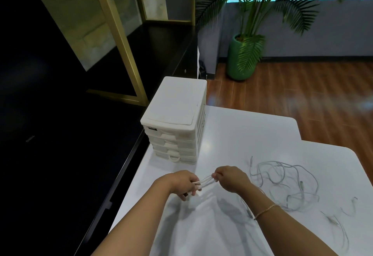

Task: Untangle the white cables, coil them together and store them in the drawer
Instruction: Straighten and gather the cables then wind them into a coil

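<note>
Both hands' fingers, left hand (184, 183) and right hand (232, 178), pinch taut white cables (204, 182) between them.

Glossy white table (242, 134), plastic drawers (173, 114)

A potted palm (250, 39) in a green pot stands on the wooden floor (292, 98) beyond the white surface (242, 134); black shelving with gold frames (119, 39) lines its left edge.

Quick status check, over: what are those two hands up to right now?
Left hand and right hand both grip white cable strands, stretched between them. Loose cable tangle on table, right. Drawer unit shut, path clear.
</note>
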{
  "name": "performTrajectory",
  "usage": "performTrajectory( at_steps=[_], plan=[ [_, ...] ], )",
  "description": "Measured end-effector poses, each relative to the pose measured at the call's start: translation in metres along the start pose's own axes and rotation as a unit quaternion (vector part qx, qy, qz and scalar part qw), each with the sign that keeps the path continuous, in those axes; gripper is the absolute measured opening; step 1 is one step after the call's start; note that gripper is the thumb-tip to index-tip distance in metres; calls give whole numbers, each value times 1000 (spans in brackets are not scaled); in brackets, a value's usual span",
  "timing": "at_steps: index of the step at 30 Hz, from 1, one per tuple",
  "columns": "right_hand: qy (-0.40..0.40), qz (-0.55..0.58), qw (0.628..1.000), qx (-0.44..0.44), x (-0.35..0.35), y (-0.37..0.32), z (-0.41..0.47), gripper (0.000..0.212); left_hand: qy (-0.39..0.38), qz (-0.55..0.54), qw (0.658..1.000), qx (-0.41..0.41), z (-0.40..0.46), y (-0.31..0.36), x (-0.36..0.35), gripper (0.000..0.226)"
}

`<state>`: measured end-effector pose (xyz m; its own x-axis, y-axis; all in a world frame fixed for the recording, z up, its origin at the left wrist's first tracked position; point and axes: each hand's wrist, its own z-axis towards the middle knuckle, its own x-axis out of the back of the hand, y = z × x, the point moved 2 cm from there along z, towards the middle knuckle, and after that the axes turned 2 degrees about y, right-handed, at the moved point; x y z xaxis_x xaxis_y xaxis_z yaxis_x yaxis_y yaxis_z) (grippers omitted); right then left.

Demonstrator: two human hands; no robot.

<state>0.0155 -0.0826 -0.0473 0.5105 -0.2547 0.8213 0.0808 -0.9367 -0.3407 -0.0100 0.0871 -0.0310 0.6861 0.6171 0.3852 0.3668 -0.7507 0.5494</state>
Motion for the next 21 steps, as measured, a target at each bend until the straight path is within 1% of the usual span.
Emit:
performTrajectory(
  at_steps=[3,5,7,9,11,13,14,16,17,18,19,21],
  plan=[
    [9,-10,1000,-3,-2,-1,1,35,-44,6,999,16,-1,6,-3,27],
    [-13,12,1000,7,-2,0,1,37,-48,-18,998,24,-4,2,-1,28],
    [-45,67,996,31,2,0,-2,38,-33,-77,996,30,-6,-6,5,27],
    [-92,133,986,42,9,-3,-10,36,-11,-117,993,28,-7,-14,13,21],
    [-153,199,968,28,13,-6,-17,33,-5,-132,991,27,-8,-18,18,16],
    [-198,237,951,19,14,-7,-23,31,-10,-141,990,22,-8,-18,22,12],
    [-206,249,946,17,14,-7,-24,32,-11,-149,988,22,-9,-18,23,10],
    [-197,272,942,12,14,-8,-23,33,1,-197,980,23,-9,-20,24,11],
    [-183,286,941,10,14,-9,-22,34,18,-242,970,26,-8,-22,24,16],
    [-168,302,938,7,13,-10,-21,34,37,-302,952,33,-8,-25,22,22],
    [-154,321,934,2,12,-11,-21,34,52,-378,924,39,-9,-28,20,28],
    [-130,356,925,-8,8,-12,-20,35,70,-534,842,29,-11,-34,16,45]
  ],
)
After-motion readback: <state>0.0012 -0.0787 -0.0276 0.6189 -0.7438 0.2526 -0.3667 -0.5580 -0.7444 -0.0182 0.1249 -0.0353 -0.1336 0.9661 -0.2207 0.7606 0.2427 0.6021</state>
